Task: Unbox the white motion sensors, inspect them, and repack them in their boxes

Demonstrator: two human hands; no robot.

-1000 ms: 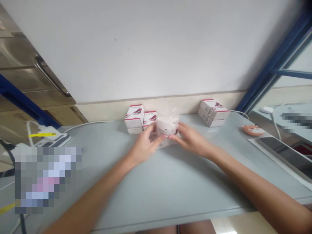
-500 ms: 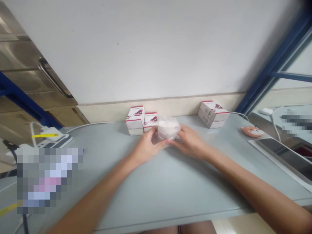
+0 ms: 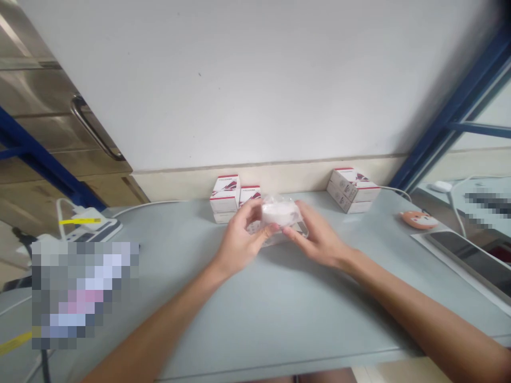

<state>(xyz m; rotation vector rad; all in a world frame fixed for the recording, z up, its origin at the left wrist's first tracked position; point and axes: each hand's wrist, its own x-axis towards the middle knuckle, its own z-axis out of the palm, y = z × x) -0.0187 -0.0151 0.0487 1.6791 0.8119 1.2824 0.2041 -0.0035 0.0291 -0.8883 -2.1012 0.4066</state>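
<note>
A round white device (image 3: 278, 213) sealed in a clear plastic bag is held just above the grey table (image 3: 279, 303). My left hand (image 3: 243, 239) grips the bag from the left with curled fingers. My right hand (image 3: 315, 239) holds its right side, with the fingertips on the clear plastic. The hands nearly meet under the device, hiding part of the bag. Behind them stand white boxes with red trim: a stack (image 3: 224, 199), a single box (image 3: 249, 194), and, farther right, another stack (image 3: 352, 190).
An orange fox-faced mouse (image 3: 418, 219) and a tablet or phone (image 3: 465, 255) lie at the right. White cables run along the wall. A white device with a yellow strip (image 3: 91, 227) sits at the left, beside a pixelated patch. A metal cabinet handle (image 3: 96, 127) shows at upper left.
The bagged device has tilted flatter between my hands, and its clear plastic now shows at the lower right. The whole scene has drifted slightly lower and right in view.
</note>
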